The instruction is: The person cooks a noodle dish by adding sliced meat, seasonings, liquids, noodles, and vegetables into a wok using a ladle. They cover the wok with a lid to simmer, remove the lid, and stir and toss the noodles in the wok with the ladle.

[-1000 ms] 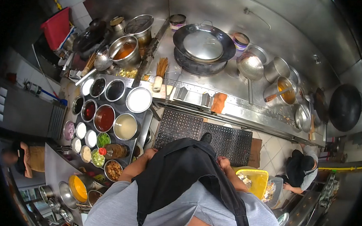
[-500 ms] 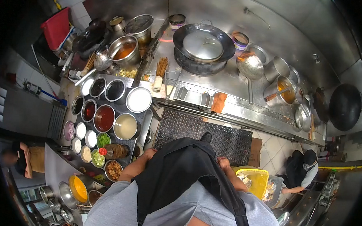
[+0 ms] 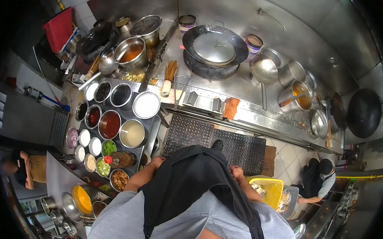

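My left hand (image 3: 157,161) hangs low beside the black apron (image 3: 184,179), its fingers mostly hidden behind the cloth. Nearest to it are a bottle with a red cap (image 3: 123,159) and a bowl of brown diced food (image 3: 119,180). On the other side, my right hand (image 3: 236,171) is curled closed next to the apron's edge; whether anything is inside it does not show. A yellow bin (image 3: 274,192) stands close to that forearm. Ahead, out of reach of both hands, a wok (image 3: 194,35) with a metal lid (image 3: 214,48) in it sits on the stove.
A perforated ladle (image 3: 263,70), a pot with orange liquid (image 3: 296,98) and an orange cloth (image 3: 231,108) lie along the steel counter (image 3: 244,89). Sauce bowls (image 3: 110,123) fill the left table. Rubber mats (image 3: 190,136) cover the floor. A crouching person (image 3: 319,180) is at right, another person (image 3: 25,167) at left.
The orange glow around the wok, on the ladle and on the can beside it has faded. The view has shifted very slightly; both hands stay about where they were.
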Action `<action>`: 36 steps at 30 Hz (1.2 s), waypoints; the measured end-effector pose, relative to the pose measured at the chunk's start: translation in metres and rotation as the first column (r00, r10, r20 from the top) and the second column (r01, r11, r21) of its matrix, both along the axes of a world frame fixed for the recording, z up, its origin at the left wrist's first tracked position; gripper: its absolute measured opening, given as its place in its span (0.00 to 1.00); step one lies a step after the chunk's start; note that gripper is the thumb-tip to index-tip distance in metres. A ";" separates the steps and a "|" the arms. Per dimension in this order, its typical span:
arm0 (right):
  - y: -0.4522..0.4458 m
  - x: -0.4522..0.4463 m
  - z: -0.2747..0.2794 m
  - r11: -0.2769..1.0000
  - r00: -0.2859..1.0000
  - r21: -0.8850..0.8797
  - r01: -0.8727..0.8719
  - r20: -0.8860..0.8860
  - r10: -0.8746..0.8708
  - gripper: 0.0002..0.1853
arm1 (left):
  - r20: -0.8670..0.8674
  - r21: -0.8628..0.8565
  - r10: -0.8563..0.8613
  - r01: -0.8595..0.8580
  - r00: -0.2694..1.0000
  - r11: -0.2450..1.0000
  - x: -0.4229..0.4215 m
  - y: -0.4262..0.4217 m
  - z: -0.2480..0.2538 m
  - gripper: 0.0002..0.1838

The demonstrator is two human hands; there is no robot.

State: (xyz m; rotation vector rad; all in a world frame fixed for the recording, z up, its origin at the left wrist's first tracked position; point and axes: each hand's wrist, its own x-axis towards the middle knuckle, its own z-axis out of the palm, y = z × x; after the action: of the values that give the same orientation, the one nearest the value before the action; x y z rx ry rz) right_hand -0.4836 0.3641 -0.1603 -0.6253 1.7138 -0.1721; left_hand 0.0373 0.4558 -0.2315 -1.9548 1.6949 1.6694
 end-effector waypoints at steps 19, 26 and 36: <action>-0.007 -0.003 -0.015 0.998 0.997 -0.008 -0.069 -0.018 0.069 0.14 | -0.014 -0.171 0.005 -0.007 1.000 0.985 0.016 0.018 -0.111 0.26; -0.006 -0.005 -0.029 0.999 0.998 -0.024 -0.041 0.043 0.042 0.13 | 0.075 -0.177 -0.168 0.179 0.983 0.968 0.013 0.015 -0.092 0.30; 0.001 -0.003 -0.034 0.986 0.992 -0.109 -0.127 -0.041 0.123 0.12 | 0.011 -0.128 -0.089 0.090 0.996 0.988 0.006 0.007 -0.051 0.28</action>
State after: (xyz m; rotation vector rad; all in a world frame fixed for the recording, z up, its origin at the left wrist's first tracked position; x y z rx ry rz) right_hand -0.4864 0.3647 -0.1946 -0.8207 1.7000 -0.1699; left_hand 0.0428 0.4626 -0.2825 -1.9009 1.9020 1.5612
